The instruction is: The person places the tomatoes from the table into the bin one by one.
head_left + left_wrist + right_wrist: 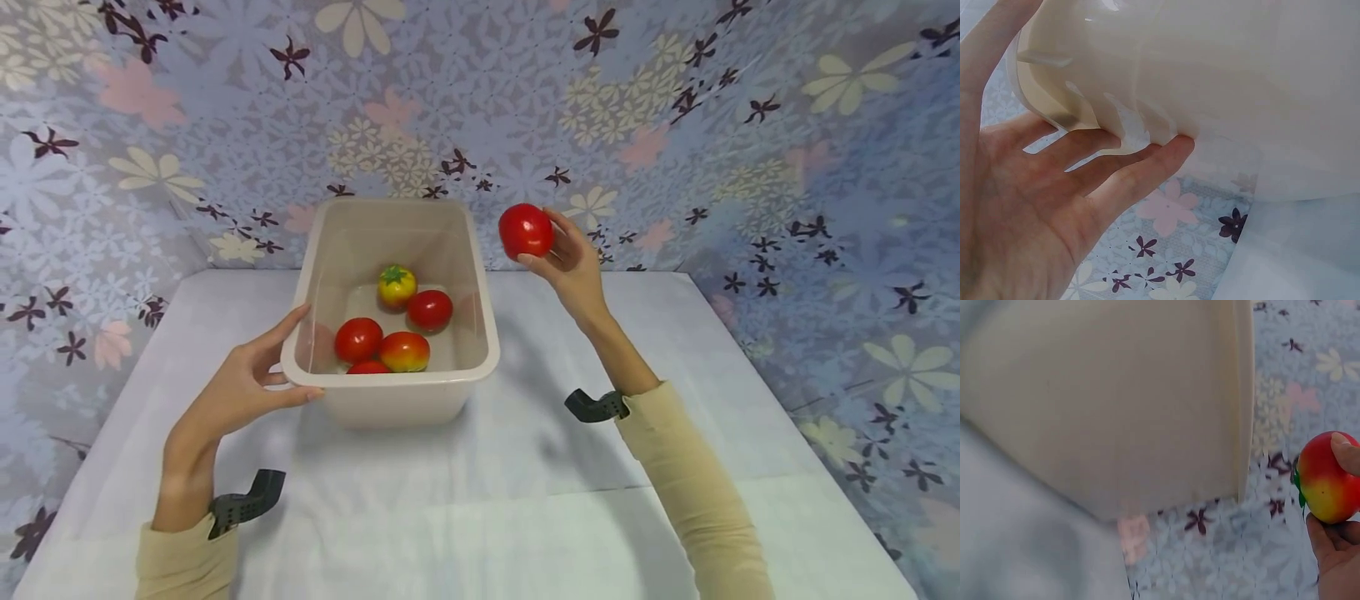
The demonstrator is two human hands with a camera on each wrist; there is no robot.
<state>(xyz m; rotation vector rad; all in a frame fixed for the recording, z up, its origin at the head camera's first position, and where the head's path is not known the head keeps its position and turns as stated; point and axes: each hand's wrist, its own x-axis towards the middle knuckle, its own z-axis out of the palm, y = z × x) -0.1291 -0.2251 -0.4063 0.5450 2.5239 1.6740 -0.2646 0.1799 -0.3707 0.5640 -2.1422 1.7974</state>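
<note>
My right hand (pixel 573 271) holds a shiny red tomato (pixel 525 232), raised to the right of a beige plastic bin (pixel 480 333). In the right wrist view, this tomato (pixel 1329 478) shows a yellow patch and green leaves, with the thumb on one side and fingers beneath. My left hand (pixel 247 375) grips the bin's near left corner, its thumb at the front and fingers along the left side. Inside the bin lie several more tomatoes, among them a yellow one with a green top (pixel 396 287) and a red one (pixel 430 310). The front rim partly hides another.
A white cloth (pixel 525 517) covers the table under the bin. Flowered fabric (pixel 510 125) hangs behind the table and along both sides. Each wrist wears a black camera mount, one on the left (pixel 246 502) and one on the right (pixel 596 406).
</note>
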